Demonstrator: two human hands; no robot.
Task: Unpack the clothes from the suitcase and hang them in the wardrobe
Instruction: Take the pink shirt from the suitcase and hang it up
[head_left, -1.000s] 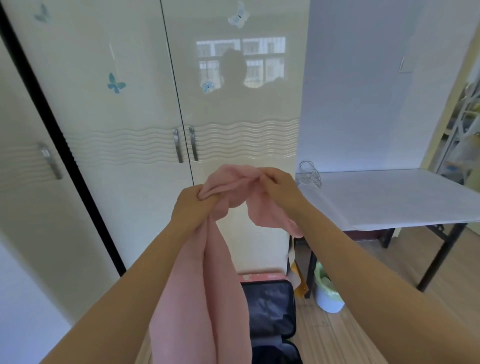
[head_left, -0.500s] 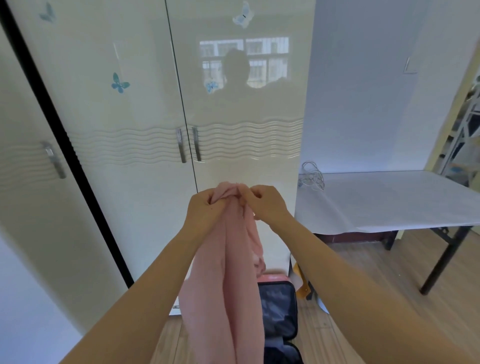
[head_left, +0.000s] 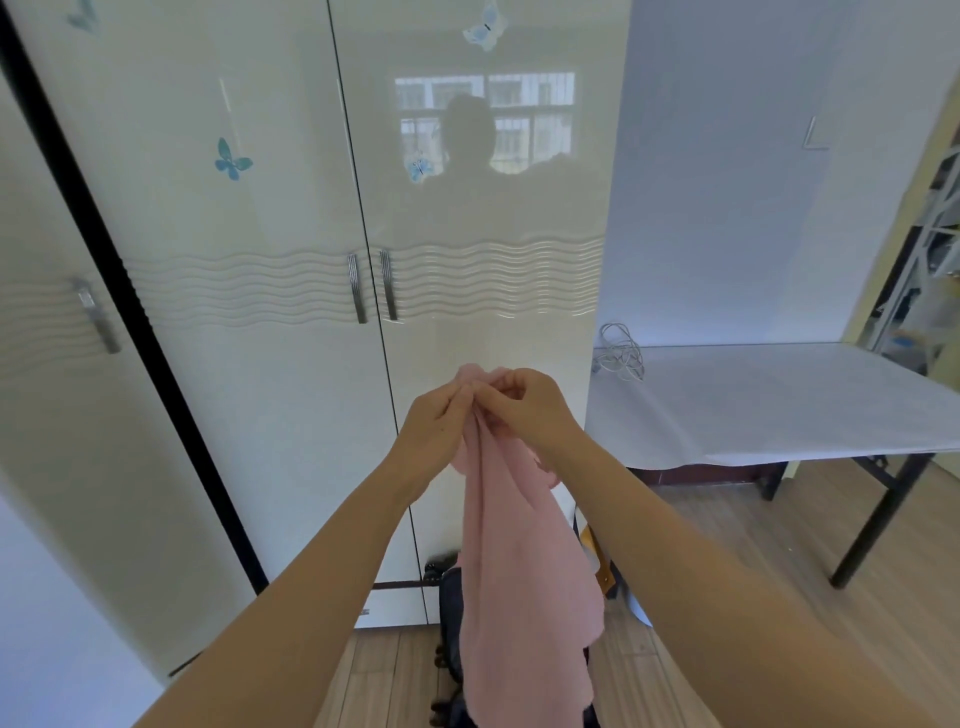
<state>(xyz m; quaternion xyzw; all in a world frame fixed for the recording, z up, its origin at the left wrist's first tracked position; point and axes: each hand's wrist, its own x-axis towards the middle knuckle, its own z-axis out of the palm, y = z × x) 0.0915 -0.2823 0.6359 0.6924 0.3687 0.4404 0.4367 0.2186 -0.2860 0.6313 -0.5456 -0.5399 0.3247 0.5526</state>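
Observation:
A pink garment (head_left: 519, 571) hangs straight down in front of me. My left hand (head_left: 434, 434) and my right hand (head_left: 524, 410) pinch its bunched top edge close together at chest height. The cream wardrobe (head_left: 291, 364) stands right behind, with its two middle doors closed and their metal handles (head_left: 371, 288) above my hands. A dark suitcase (head_left: 449, 613) lies on the floor under the garment, mostly hidden by the cloth.
A table with a white cover (head_left: 769, 400) stands to the right, with a coiled white cable (head_left: 621, 353) at its near corner. A wardrobe door on the left (head_left: 62, 364) stands ajar. Wooden floor (head_left: 779, 571) runs under the table.
My hands have come together at the top of the garment. The cloth, earlier spread in a loop between them, now hangs in one narrow fall.

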